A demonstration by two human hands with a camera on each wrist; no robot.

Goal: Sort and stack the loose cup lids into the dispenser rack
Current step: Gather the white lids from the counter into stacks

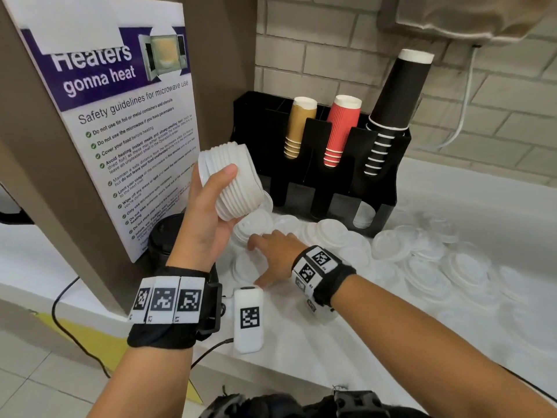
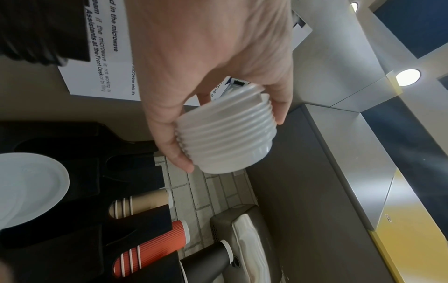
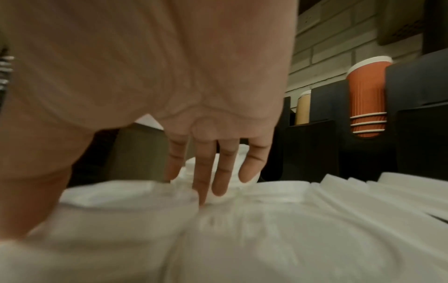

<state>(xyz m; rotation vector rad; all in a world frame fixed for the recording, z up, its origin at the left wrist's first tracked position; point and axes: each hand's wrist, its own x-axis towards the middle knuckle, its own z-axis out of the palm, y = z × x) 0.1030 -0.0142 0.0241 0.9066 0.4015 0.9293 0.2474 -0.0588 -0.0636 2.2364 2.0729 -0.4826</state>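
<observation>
My left hand (image 1: 211, 203) grips a nested stack of white lids (image 1: 232, 179) lying on its side, held in the air left of the black dispenser rack (image 1: 388, 164); the left wrist view shows thumb and fingers curled round this lid stack (image 2: 225, 134). My right hand (image 1: 268, 251) lies low over loose white lids (image 1: 331, 233) on the counter before the rack, its fingers (image 3: 219, 172) spread straight with tips on a lid (image 3: 135, 193). The rack's lower right slot holds some lids (image 1: 363, 215).
Brown cups (image 1: 298, 128), red cups (image 1: 342, 131) and black cups (image 1: 394, 101) stand upside down in the rack. Many more loose lids (image 1: 437, 267) cover the white counter to the right. A microwave poster (image 1: 120, 122) hangs at left. A brick wall (image 1: 331, 55) backs the rack.
</observation>
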